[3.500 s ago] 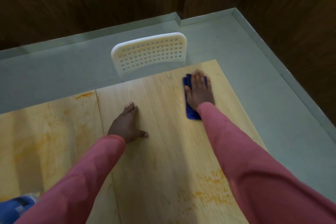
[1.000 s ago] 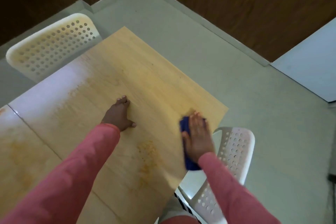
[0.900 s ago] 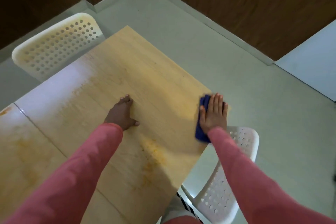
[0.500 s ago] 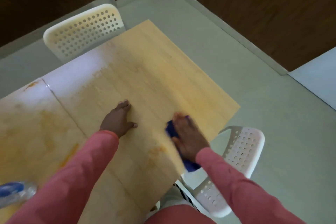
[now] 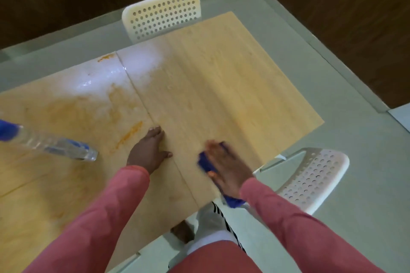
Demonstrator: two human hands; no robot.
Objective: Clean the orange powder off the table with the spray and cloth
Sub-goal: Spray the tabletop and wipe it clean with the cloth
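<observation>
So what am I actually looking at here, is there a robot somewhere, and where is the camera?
There is no robot. A person wears a camera on the head, so the view looks forward and down at their own arms in pink sleeves. The left hand rests flat on the wooden table. The right hand presses a blue cloth onto the table near its edge; it looks blurred, which suggests wiping. A clear spray bottle with a blue top stands on the left part of the table. Orange powder smears show near it, and a wet shine farther back. Two white chairs stand by the table, one at the far side, one on the right.
</observation>
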